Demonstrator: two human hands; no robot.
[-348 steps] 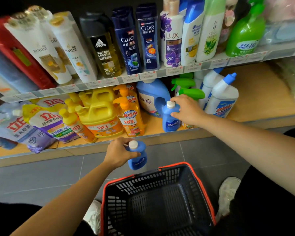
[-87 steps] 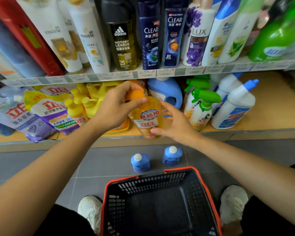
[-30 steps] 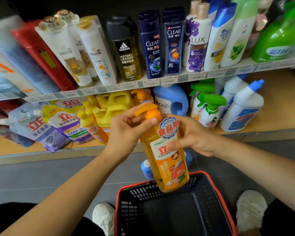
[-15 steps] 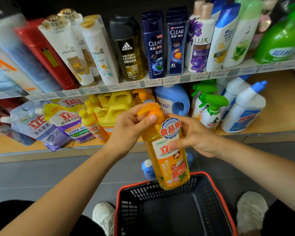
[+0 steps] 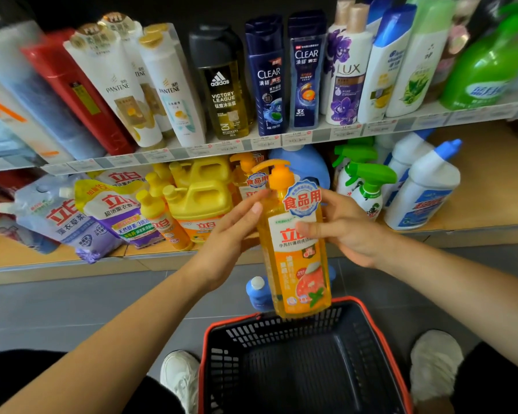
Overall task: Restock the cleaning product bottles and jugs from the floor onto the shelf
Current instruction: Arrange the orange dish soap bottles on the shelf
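Right hand (image 5: pixel 350 234): thumb across label, fingers behind, gripping orange pump bottle (image 5: pixel 299 279). Left hand (image 5: pixel 222 243): fingers straight, touching its shoulder. Bottle upright above basket (image 5: pixel 202 354), before lower shelf (image 5: pixel 491 189). Likely full, heavy, slick; grip body, not pump.

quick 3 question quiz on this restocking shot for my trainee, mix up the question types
1. True or false: the orange pump bottle stands on the lower shelf.
2. Which hand lays its thumb across the bottle's label? A) left hand B) right hand C) neither
3. Fill in: the small blue bottle stands on the ____, beyond the basket.
Key: 1 false, it is held in the air; 2 B; 3 floor.
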